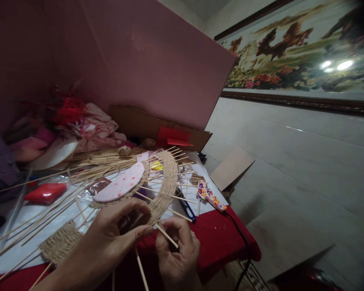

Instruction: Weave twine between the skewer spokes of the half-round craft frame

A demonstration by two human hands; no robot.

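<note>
A half-round piece of twine weaving (169, 180) on thin wooden sticks is held up over the table's front edge. The sticks fan out past both its edges, and a white half-round pad with red dots (121, 184) lies inside its curve. My left hand (112, 230) is closed on the weaving's near end, thumb in front and fingers partly hidden behind. Beside it, my right hand (178, 250) pinches at the end of the weave, around a protruding stick (167, 235). What lies between those fingertips is hidden. A second woven square (60, 242) rests by my left wrist.
Long thin sticks (87, 169) spread across the table's left. A blue utility knife (186, 206) and a flower-patterned glue gun (210, 196) with a black cord lie at right. A red packet (45, 192) sits at left; a cardboard strip (139, 121) stands behind.
</note>
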